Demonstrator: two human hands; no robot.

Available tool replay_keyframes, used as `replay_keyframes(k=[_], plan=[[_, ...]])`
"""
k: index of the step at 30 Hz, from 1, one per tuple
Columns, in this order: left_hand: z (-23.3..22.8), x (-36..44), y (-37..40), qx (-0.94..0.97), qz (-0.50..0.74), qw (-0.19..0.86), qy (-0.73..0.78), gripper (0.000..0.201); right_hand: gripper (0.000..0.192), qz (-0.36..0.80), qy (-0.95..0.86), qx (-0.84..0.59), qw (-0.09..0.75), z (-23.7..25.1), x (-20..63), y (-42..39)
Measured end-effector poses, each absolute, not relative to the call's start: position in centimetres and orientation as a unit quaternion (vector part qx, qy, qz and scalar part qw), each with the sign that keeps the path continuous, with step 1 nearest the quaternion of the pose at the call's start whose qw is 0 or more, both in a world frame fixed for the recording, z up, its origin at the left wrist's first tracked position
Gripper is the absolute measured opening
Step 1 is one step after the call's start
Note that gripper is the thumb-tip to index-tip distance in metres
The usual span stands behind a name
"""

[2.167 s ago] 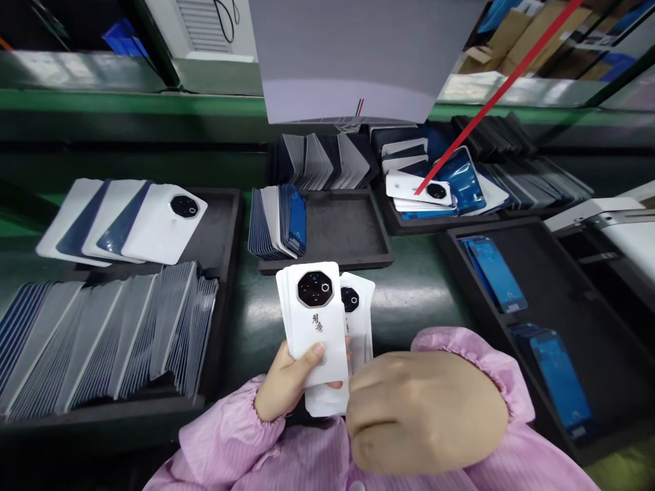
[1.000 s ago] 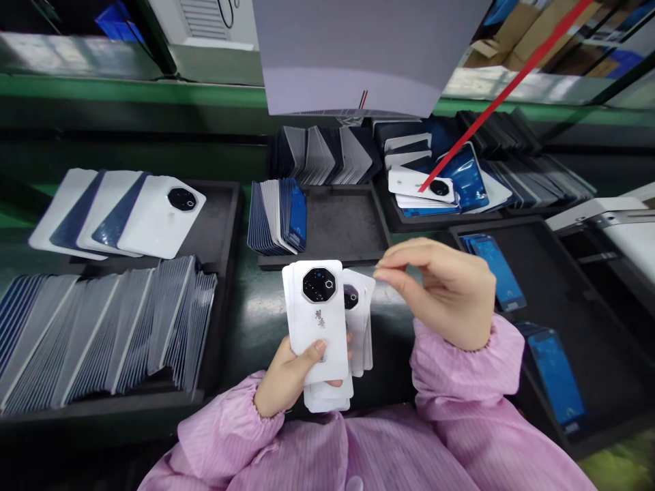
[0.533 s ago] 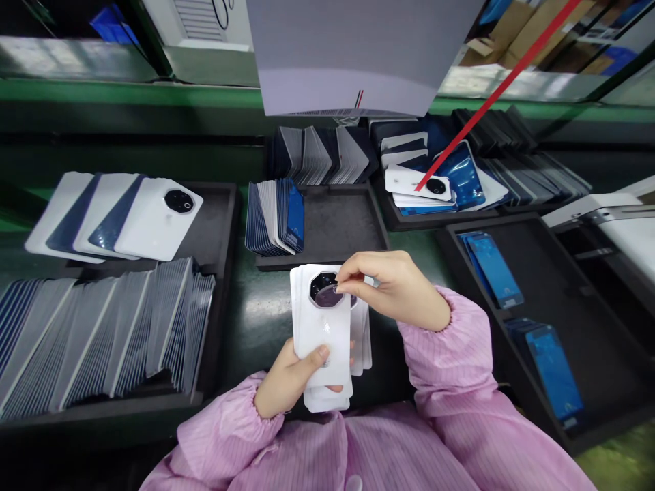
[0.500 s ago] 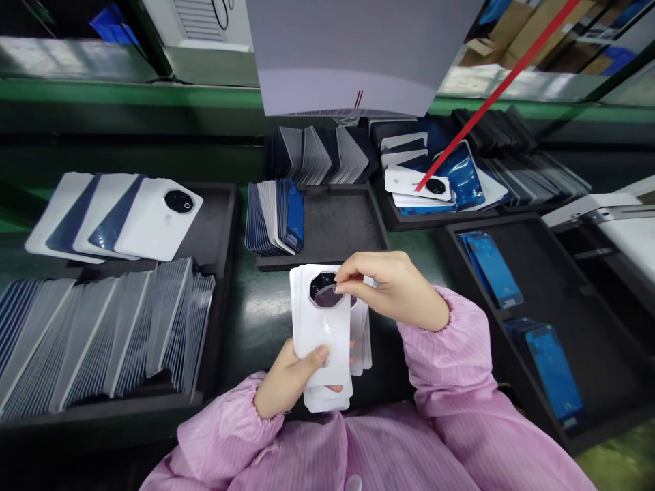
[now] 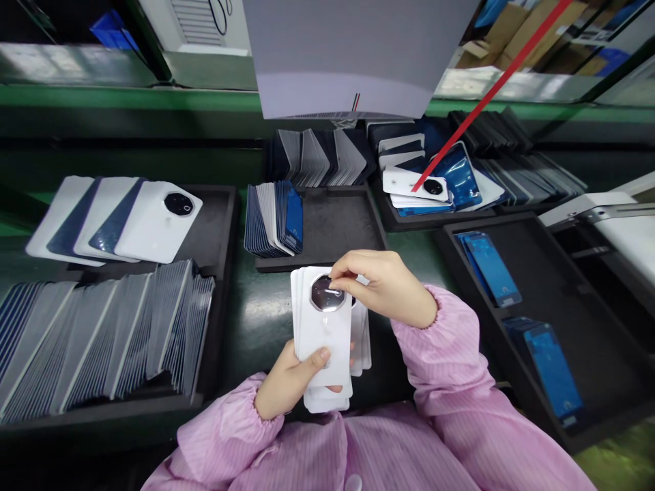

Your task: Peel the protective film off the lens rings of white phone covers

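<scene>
My left hand holds a small fanned stack of white phone back covers, thumb on the face of the top one, fingers underneath. Near the top of that cover is a dark camera window with a pale octagonal rim. My right hand is closed in a pinch at the window's upper right edge. Its thumb and forefinger seem to hold the edge of a thin clear film, which lies over the window and is hard to tell from the glass. More white covers show behind and below the stack.
At left, a black tray carries fanned white covers and rows of grey-edged panels. The middle tray holds upright panels. Right of it are piled covers and a tray with blue-filmed panels. A red strip slants overhead.
My right hand has moved slightly left over the camera window. The clear film's curved edge, visible across the window before, no longer stands out. My left hand has stayed in place.
</scene>
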State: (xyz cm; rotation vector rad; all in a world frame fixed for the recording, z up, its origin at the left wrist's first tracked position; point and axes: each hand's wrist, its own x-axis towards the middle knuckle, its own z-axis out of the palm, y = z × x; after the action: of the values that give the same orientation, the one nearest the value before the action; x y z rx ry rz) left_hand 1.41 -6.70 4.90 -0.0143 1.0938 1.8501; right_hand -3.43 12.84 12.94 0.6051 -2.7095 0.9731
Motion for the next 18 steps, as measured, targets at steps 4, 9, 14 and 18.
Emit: replay_keyframes(k=[4,9,14,18], plan=[[4.6,1.4,-6.7,0.009,0.755,0.462,0.465,0.035,0.019,0.264,-0.941,0.186,0.099,12.3,-3.9,12.9],[4.6,1.6,-6.8,0.018,0.760,0.460,0.459,0.037,0.012,0.290,-0.949,0.121,0.031,12.6,-4.3,15.2],[4.7,1.4,-6.9,0.017,0.784,0.410,0.466,0.031,0.029,0.402,-0.914,0.025,0.052,13.3,-3.8,15.9],[4.2,1.4,-6.8,0.043,0.766,0.397,0.504,0.024,0.032,0.424,-0.901,0.075,-0.044,12.8,-3.9,14.8]])
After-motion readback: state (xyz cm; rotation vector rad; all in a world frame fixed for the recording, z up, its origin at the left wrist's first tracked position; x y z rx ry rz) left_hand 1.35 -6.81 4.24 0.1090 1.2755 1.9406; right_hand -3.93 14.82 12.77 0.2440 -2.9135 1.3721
